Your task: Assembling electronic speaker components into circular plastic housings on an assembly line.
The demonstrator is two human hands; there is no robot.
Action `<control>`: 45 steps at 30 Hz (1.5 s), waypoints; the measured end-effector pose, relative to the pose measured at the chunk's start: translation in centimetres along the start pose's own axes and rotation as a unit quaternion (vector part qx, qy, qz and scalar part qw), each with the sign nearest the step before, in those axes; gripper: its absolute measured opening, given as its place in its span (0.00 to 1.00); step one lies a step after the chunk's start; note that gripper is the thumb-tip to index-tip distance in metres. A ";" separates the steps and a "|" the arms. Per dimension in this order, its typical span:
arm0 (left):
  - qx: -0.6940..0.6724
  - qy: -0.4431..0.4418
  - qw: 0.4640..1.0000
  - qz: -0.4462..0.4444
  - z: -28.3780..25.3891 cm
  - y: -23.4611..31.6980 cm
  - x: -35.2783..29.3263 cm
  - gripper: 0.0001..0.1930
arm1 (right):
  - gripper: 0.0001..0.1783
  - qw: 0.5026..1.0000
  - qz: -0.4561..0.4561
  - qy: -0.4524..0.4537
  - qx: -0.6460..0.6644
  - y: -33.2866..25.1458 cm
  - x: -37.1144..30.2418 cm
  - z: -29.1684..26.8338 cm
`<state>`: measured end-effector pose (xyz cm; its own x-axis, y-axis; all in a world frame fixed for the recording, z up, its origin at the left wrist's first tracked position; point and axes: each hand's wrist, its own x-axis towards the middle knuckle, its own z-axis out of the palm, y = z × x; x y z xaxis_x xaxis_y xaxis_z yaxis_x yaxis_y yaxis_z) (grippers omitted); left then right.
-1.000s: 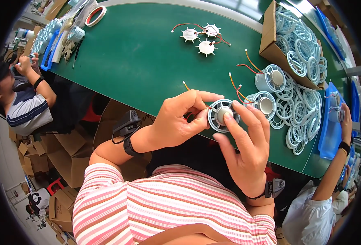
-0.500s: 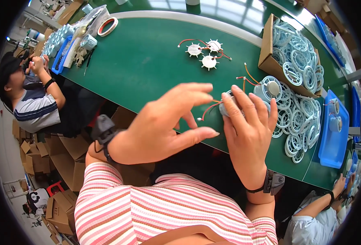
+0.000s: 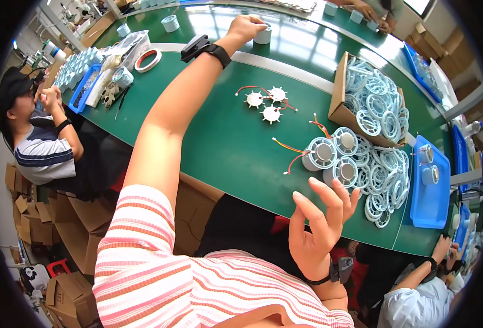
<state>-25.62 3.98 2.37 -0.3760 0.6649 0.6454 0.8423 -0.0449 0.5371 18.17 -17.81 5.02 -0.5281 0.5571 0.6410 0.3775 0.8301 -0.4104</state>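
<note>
My left arm stretches far across the green table. At its end my left hand point(image 3: 245, 27) pinches the rim of a light blue plastic cup point(image 3: 262, 36). Near the table's front edge my right hand point(image 3: 319, 229) hovers with bent fingers apart, holding nothing. Just beyond it stand three light blue round housings with grey discs in their tops: a left one point(image 3: 322, 152), a far one point(image 3: 346, 141) and a near one point(image 3: 344, 171). Red and yellow wires point(image 3: 290, 146) with white plugs trail from them. Three white spoked discs point(image 3: 271, 113) with wires lie mid-table.
Light blue rings point(image 3: 386, 175) lie heaped at right, below a cardboard box point(image 3: 337, 101) full of more rings. A blue tray point(image 3: 431, 202) holds two wired housings. A tape roll point(image 3: 147, 60) and a blue parts bin point(image 3: 83, 90) sit at left. Co-workers sit on both sides.
My left hand has swung from above the near table to the far cup and taken hold of it. My right hand has drawn back from the housings toward me, uncovering them.
</note>
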 end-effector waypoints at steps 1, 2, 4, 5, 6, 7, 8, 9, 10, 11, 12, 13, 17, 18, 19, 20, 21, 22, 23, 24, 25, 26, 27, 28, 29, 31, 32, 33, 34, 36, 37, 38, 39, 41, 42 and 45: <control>-0.071 -0.023 0.994 -0.077 -0.3 0.1 0.3 0.14 | 0.19 1.000 0.002 0.002 0.016 0.3 -0.2 -0.1; -0.140 -0.047 0.977 -0.154 -1.1 -0.1 0.6 0.14 | 0.18 0.999 0.002 0.002 0.034 0.5 -0.3 -0.2; -0.208 -0.088 0.953 -0.204 -3.2 1.5 0.1 0.12 | 0.19 0.998 -0.004 0.005 0.056 0.8 -0.6 -0.6; -0.209 -0.102 0.956 -0.177 -4.7 2.6 -0.5 0.12 | 0.19 0.996 -0.014 0.006 0.082 0.9 -0.8 -0.9; -0.208 -0.111 0.961 -0.142 -6.7 3.6 -1.6 0.12 | 0.19 0.994 -0.025 0.007 0.110 1.1 -0.9 -1.0; -0.203 -0.117 0.966 -0.108 -9.2 5.2 -3.0 0.12 | 0.19 0.994 -0.022 0.007 0.110 1.1 -1.0 -1.2; -0.188 -0.142 0.968 -0.089 -10.7 9.1 -4.5 0.11 | 0.21 0.992 -0.018 0.016 0.122 1.4 -1.0 -1.0; -0.171 -0.165 0.969 -0.071 -12.6 12.8 -6.6 0.10 | 0.24 0.990 -0.016 0.024 0.136 1.6 -0.9 -0.8; -0.152 -0.184 0.969 -0.067 -14.2 14.8 -8.9 0.08 | 0.26 0.987 -0.018 0.032 0.157 1.5 -0.8 -0.5; -0.134 -0.203 0.968 -0.062 -15.3 16.4 -11.0 0.07 | 0.26 0.987 -0.012 0.033 0.158 1.5 -0.7 0.0; -0.149 -0.212 0.964 -0.062 -16.4 18.6 -13.7 0.06 | 0.29 0.977 0.011 0.021 0.211 1.3 -0.7 0.5; -0.168 -0.223 0.958 -0.061 -16.9 20.4 -15.9 0.05 | 0.32 0.965 0.037 0.011 0.259 1.2 -0.7 0.8; -0.210 -0.359 0.909 -0.007 -17.9 24.2 -22.0 0.09 | 0.42 0.940 0.094 -0.131 0.300 2.4 -0.4 0.4; -0.210 -0.362 0.908 -0.013 -17.4 24.5 -22.8 0.09 | 0.46 0.930 0.107 -0.197 0.293 2.6 -0.2 0.1; -0.229 -0.363 0.903 0.011 -16.5 24.6 -23.7 0.10 | 0.46 0.927 0.112 -0.201 0.295 2.7 0.2 -0.2; -0.246 -0.362 0.898 0.033 -15.7 24.7 -24.5 0.10 | 0.47 0.941 0.093 -0.180 0.270 2.7 0.8 -0.6; -0.247 -0.365 0.897 0.027 -14.8 24.6 -25.1 0.10 | 0.48 0.955 0.075 -0.158 0.241 2.7 1.3 -0.9; -0.252 -0.341 0.905 0.028 -13.9 24.4 -25.6 0.10 | 0.49 0.966 0.056 -0.137 0.212 2.6 1.4 -0.9; -0.258 -0.318 0.912 0.030 -12.9 24.1 -26.0 0.10 | 0.49 0.965 0.061 -0.141 0.213 2.3 1.3 -0.7; -0.264 -0.294 0.918 0.032 -12.2 23.9 -26.4 0.10 | 0.50 0.968 0.059 -0.119 0.211 1.7 1.2 -0.4; -0.266 -0.296 0.917 0.029 -11.7 23.7 -26.6 0.10 | 0.50 0.972 0.058 -0.095 0.208 1.2 1.2 -0.2; -0.274 -0.268 0.923 0.031 -11.3 23.6 -26.9 0.10 | 0.51 0.974 0.056 -0.072 0.206 1.0 1.2 -0.1; -0.281 -0.240 0.929 0.032 -11.0 23.5 -27.1 0.10 | 0.51 0.974 0.059 -0.075 0.206 1.3 1.1 0.1; -0.287 -0.212 0.934 0.036 -10.9 23.4 -27.3 0.10 | 0.52 0.972 0.044 -0.100 0.209 2.1 1.1 0.5; -0.287 -0.212 0.933 0.034 -10.9 23.4 -27.5 0.10 | 0.53 0.969 0.030 -0.126 0.212 3.0 1.2 0.9; -0.289 -0.218 0.932 0.009 -10.9 23.0 -27.8 0.08 | 0.54 0.964 0.015 -0.152 0.217 3.5 1.2 1.4; -0.290 -0.220 0.931 -0.003 -10.9 22.8 -27.9 0.08 | 0.50 0.963 0.025 -0.152 0.220 3.5 1.3 1.5; -0.287 -0.219 0.932 -0.006 -11.0 22.7 -28.1 0.08 | 0.46 0.962 0.033 -0.152 0.226 3.4 1.3 1.6; -0.303 -0.230 0.923 -0.052 -11.0 22.5 -28.4 0.07 | 0.43 0.960 0.041 -0.152 0.232 3.4 1.4 1.7; -0.331 -0.248 0.899 -0.143 -11.2 22.2 -28.5 0.05 | 0.36 0.965 0.005 -0.160 0.205 3.6 1.7 1.5; -0.328 -0.246 0.901 -0.145 -11.3 22.2 -28.3 0.05 | 0.30 0.970 -0.031 -0.166 0.174 3.7 1.9 1.3; -0.369 -0.262 0.867 -0.209 -11.4 22.2 -27.8 0.04 | 0.23 0.973 -0.067 -0.170 0.142 3.8 2.1 1.1; -0.408 -0.276 0.827 -0.272 -11.5 22.1 -27.1 0.03 | 0.23 0.972 -0.070 -0.170 0.146 3.9 2.2 1.1; -0.441 -0.285 0.784 -0.331 -11.8 21.8 -25.6 0.03 | 0.15 0.972 -0.065 -0.182 0.134 4.0 2.4 1.0; -0.389 -0.312 0.801 -0.330 -12.3 21.5 -24.6 0.04 | 0.12 0.972 -0.062 -0.187 0.128 4.1 2.5 1.1; -0.284 -0.365 0.825 -0.325 -12.5 19.7 -21.9 0.05 | 0.12 0.973 -0.077 -0.179 0.121 4.2 2.6 1.3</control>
<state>-5.61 -20.85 5.61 -0.1703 0.9487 -0.2663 0.1597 0.2932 0.9426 17.43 -12.85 4.12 -0.8114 0.3635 0.4577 0.1066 0.8620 -0.4956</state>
